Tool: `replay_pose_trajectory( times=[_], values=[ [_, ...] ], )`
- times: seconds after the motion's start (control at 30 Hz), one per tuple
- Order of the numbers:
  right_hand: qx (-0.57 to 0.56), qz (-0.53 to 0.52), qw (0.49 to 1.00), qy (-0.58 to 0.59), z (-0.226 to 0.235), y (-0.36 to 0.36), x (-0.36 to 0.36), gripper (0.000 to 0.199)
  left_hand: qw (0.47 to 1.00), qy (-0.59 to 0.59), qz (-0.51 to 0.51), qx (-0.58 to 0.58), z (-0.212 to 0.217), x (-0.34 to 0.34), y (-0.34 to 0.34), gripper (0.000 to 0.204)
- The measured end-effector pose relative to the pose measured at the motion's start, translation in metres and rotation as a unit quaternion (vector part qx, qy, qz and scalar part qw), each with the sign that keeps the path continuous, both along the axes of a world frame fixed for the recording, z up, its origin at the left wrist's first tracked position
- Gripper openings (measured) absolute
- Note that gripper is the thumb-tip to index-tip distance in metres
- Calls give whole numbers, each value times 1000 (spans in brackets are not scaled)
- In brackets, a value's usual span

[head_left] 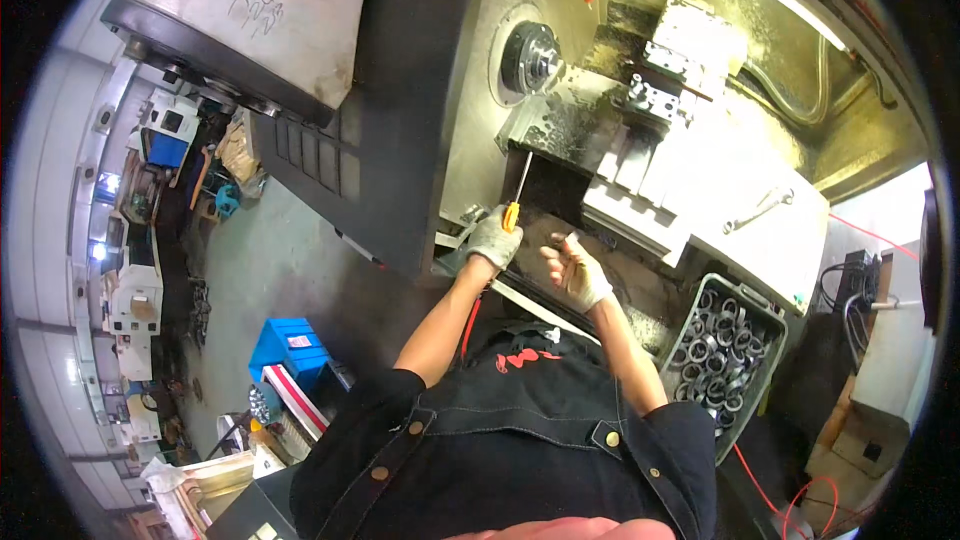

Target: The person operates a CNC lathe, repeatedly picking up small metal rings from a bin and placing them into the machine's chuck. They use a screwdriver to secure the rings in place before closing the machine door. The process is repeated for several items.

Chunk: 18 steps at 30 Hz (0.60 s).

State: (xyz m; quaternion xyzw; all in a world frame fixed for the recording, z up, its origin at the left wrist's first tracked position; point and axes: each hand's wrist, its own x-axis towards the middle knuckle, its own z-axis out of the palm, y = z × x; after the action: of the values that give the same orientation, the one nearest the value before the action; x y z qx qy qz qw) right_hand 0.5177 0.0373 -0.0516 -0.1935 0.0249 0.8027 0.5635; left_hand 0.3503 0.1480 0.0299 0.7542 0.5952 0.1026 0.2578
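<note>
1. The left hand point(495, 237) wears a grey knitted cloth glove, matt and worn.
2. The screwdriver point(517, 195) has a glossy orange plastic handle and a thin bright metal shaft.
3. The right hand point(578, 273) wears a pale, soiled cloth glove.
4. The lathe chuck point(531, 57) is dark smooth metal; the surfaces around it look wet and shiny.
5. The crate point(775, 312) is grey plastic mesh holding shiny metal rings point(725, 345).
6. The apron point(520, 440) is dark matt denim with brass-coloured rivets.

The person wears a black shirt with short sleeves and a dark apron with small round brass buttons. A red mark sits on the chest. Both hands wear thin pale grey gloves point(495, 238).
</note>
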Motion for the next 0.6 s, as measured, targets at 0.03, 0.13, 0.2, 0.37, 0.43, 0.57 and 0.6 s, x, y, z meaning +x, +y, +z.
replay_pose_trajectory(
  times=[0.03,0.13,0.2,0.37,0.43,0.57,0.6],
  values=[
    [24,2,997,-73,6,17,10,38,1000,6,1,28,2,3,6,38],
    [171,-70,969,-161,40,83,28,36,998,-10,28,51,14,7,19,33],
    [136,-113,973,-147,51,141,39,30,998,-21,44,27,22,12,26,31],
    [10,-203,937,-284,44,271,93,42,1000,6,3,-9,48,27,27,32],
    [-30,-190,932,-309,49,302,97,57,1000,26,-2,1,41,19,27,31],
    [-74,-213,903,-367,68,336,83,73,1000,-17,16,5,39,5,30,29],
    [-89,-219,897,-374,71,343,81,75,1000,-23,18,8,37,4,30,28]
  ],
)
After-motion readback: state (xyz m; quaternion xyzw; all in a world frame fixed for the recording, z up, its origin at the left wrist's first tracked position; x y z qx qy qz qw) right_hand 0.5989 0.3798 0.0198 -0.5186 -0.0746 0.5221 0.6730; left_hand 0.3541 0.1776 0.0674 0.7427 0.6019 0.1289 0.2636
